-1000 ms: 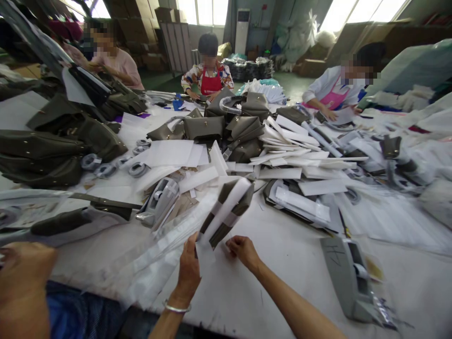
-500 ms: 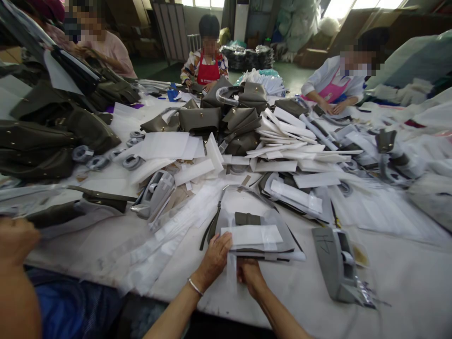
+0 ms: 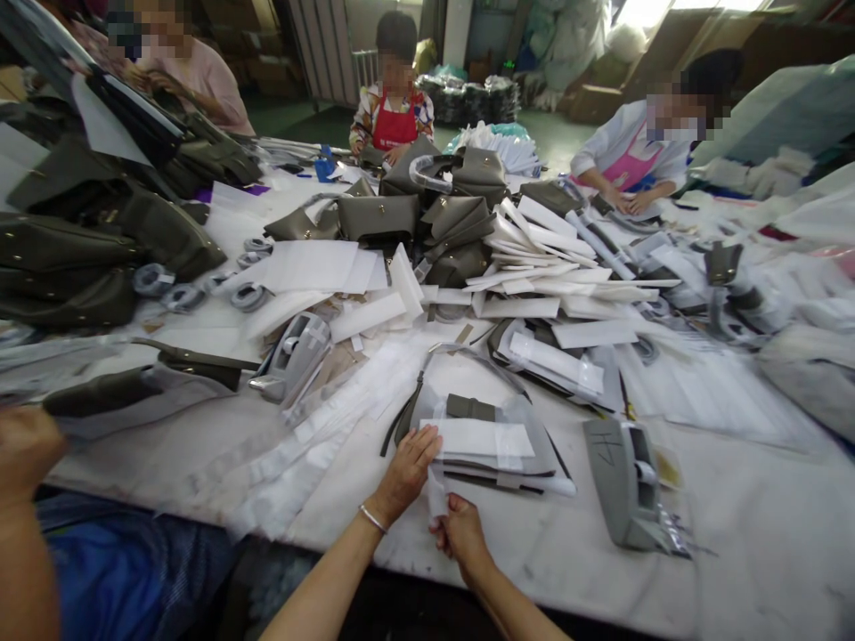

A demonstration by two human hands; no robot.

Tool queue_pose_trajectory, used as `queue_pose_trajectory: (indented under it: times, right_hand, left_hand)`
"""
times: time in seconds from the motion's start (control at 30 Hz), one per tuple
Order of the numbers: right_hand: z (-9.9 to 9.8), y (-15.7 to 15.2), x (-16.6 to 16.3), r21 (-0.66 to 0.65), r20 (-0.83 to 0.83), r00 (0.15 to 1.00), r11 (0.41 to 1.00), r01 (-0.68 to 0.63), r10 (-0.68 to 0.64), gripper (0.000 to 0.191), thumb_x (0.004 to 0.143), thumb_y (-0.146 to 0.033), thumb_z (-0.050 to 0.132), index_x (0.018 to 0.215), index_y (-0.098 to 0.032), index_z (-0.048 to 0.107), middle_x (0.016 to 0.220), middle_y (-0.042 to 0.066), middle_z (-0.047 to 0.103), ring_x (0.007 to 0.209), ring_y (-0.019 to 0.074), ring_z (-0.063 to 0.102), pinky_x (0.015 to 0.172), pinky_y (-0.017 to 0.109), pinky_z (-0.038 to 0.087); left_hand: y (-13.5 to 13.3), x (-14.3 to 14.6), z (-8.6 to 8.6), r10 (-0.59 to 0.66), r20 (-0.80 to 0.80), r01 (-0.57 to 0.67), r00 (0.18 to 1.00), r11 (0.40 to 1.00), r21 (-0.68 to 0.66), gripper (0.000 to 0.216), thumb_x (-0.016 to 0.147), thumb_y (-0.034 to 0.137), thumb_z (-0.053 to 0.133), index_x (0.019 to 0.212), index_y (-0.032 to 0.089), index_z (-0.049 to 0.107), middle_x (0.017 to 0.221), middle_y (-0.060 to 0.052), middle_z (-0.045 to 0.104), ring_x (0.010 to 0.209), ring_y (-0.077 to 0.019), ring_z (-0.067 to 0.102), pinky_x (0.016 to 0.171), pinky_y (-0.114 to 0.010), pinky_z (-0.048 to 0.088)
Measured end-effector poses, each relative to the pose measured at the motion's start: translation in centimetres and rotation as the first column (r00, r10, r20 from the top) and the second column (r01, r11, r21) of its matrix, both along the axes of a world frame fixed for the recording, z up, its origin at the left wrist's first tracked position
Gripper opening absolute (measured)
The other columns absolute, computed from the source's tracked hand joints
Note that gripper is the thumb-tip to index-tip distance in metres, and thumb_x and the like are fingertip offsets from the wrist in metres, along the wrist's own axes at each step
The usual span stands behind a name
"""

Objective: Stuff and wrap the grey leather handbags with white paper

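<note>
White surface (image 3: 534, 547) beneath everything. Olive-and-grey bag (image 3: 471, 408) lies flat on it, against and right of left hand (image 3: 406, 467): fingers extended, pressing bag's left end. Grey tape dispenser (image 3: 615, 499) well right of right hand (image 3: 462, 530): fingers curled, pinching clear strip (image 3: 436, 485) just below left hand's fingers.

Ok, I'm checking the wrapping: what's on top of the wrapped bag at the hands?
A white strip, with clear tape near its right end and the left hand at its left end. What lies under these is hidden.
</note>
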State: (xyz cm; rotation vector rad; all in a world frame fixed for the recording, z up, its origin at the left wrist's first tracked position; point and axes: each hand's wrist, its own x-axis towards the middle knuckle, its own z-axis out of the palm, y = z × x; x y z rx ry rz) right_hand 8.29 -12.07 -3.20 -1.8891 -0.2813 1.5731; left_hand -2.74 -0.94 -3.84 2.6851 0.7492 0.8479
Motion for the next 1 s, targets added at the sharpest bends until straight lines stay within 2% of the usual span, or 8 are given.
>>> queue_pose_trajectory:
  times: [0.1, 0.33, 0.5, 0.67, 0.9, 0.97, 1.0]
  right_hand:
    - [0.2, -0.3, -0.3, -0.034, -0.007, 1.000, 0.999, -0.015, 0.015, 0.036, 0.060, -0.053, 0.064, 0.063, -0.023, 0.044, 0.046, -0.002, 0.055, 0.030, 0.0088, 0.040, 0.032, 0.021, 0.016]
    - [0.4, -2.5, -0.5, 0.051, -0.099, 0.993, 0.997, -0.058, 0.063, 0.061, 0.054, -0.078, 0.063, 0.067, -0.022, 0.046, 0.048, -0.002, 0.056, 0.032, 0.0076, 0.039, 0.035, 0.021, 0.018]
    - [1.1, -2.4, -0.6, 0.070, -0.067, 0.992, 0.993, -0.098, 0.103, 0.059, 0.059, -0.078, 0.061, 0.066, -0.022, 0.045, 0.049, -0.002, 0.057, 0.033, 0.0081, 0.041, 0.036, 0.021, 0.020]
    - [2.2, -1.8, -0.4, 0.081, -0.043, 0.985, 0.984, -0.161, 0.165, 0.059, 0.059, -0.079, 0.058, 0.065, -0.022, 0.043, 0.046, -0.003, 0.056, 0.031, 0.0067, 0.039, 0.035, 0.021, 0.016]
    - [1.4, -3.5, -0.6, 0.041, -0.014, 0.978, 0.978, -0.206, 0.206, 0.058, 0.061, -0.079, 0.054, 0.067, -0.022, 0.043, 0.049, -0.002, 0.059, 0.032, 0.0064, 0.041, 0.035, 0.021, 0.017]
    - [2.2, -3.2, -0.1, 0.015, -0.048, 0.951, 0.952, -0.307, 0.307, 0.053, 0.066, -0.074, 0.055, 0.067, -0.022, 0.046, 0.051, -0.001, 0.061, 0.033, 0.0075, 0.043, 0.034, 0.021, 0.019]
    - [3.0, -2.6, 0.4, 0.005, -0.062, 0.916, 0.918, -0.396, 0.396, 0.049, 0.068, -0.069, 0.058, 0.067, -0.021, 0.049, 0.053, -0.001, 0.062, 0.033, 0.0080, 0.044, 0.034, 0.021, 0.020]
  left_hand:
    - [0.1, 0.0, -0.1, -0.024, 0.013, 0.024, 1.000, 1.000, -0.012, 0.059, 0.088, -0.004, 0.031, 0.143, 0.015, 0.040, 0.139, -0.014, 0.055, 0.141, -0.0211, 0.040, 0.111, -0.050, 0.045]
    - [0.1, 0.1, -0.4, -0.039, 0.028, 0.040, 0.999, 0.999, -0.018, 0.058, 0.089, -0.002, 0.032, 0.144, 0.014, 0.037, 0.140, -0.014, 0.055, 0.142, -0.0218, 0.038, 0.112, -0.051, 0.044]
    - [0.2, -0.1, -0.2, -0.060, -0.006, 0.060, 0.998, 0.996, -0.059, 0.060, 0.088, -0.001, 0.037, 0.146, 0.013, 0.034, 0.142, -0.015, 0.053, 0.142, -0.0227, 0.039, 0.112, -0.052, 0.043]
    - [0.4, -0.3, 0.1, -0.075, -0.003, 0.075, 0.997, 0.995, -0.071, 0.059, 0.090, 0.002, 0.041, 0.147, 0.013, 0.033, 0.142, -0.016, 0.053, 0.141, -0.0234, 0.041, 0.111, -0.053, 0.044]
    - [0.4, -0.4, 0.0, -0.091, 0.023, 0.093, 0.996, 0.993, -0.079, 0.058, 0.094, 0.009, 0.048, 0.148, 0.016, 0.030, 0.142, -0.016, 0.053, 0.140, -0.0239, 0.042, 0.111, -0.052, 0.044]
    - [0.4, -0.4, -0.1, -0.086, 0.016, 0.087, 0.996, 0.993, -0.082, 0.058, 0.094, 0.011, 0.049, 0.149, 0.016, 0.029, 0.142, -0.016, 0.053, 0.140, -0.0242, 0.042, 0.112, -0.052, 0.044]
    - [0.4, -0.5, -0.2, -0.085, 0.014, 0.086, 0.996, 0.993, -0.082, 0.058, 0.095, 0.011, 0.049, 0.149, 0.016, 0.030, 0.142, -0.016, 0.053, 0.140, -0.0245, 0.043, 0.112, -0.052, 0.044]
